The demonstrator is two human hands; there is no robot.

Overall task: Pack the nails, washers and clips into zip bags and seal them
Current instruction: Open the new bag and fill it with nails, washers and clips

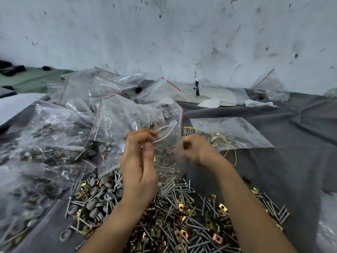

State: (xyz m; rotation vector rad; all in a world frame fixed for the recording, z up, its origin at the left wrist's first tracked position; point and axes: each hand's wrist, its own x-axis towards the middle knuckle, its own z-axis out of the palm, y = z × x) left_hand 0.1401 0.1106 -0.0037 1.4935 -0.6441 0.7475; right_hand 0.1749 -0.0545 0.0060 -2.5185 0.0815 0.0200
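Your left hand (139,161) pinches the clear red-striped zip bag (165,137); right hand (196,148) curled, grip unclear. Pinch along the whole zip.

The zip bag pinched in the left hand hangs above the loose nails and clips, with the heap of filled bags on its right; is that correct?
Not quite. The head view shows the heap of filled bags on the left of the zip bag, not its right. The rest holds: the left hand pinches it above the loose nails and clips.
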